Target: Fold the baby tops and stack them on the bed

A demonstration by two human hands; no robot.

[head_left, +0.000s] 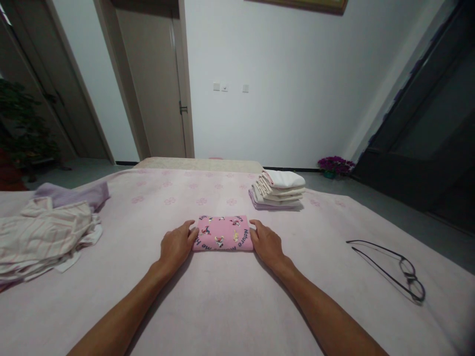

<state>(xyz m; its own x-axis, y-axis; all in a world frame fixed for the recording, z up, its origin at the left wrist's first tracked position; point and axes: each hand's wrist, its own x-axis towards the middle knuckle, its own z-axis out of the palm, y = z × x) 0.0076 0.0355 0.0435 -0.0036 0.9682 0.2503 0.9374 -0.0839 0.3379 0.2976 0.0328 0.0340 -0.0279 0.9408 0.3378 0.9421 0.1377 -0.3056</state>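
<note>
A small folded pink garment [222, 233] with cartoon prints and dark lettering lies on the pink bedspread [230, 306] in front of me. My left hand [177, 245] rests against its left end, fingers curled around the edge. My right hand [266, 242] presses against its right end in the same way. Both hands grip the folded garment from the sides, which lies flat on the bed.
A stack of folded white and lilac clothes [278, 189] sits behind on the right. A loose heap of striped and lilac clothes [48, 230] lies at the left. Black glasses [399, 269] lie at the right. A door [156, 79] and potted flowers [335, 165] stand beyond the bed.
</note>
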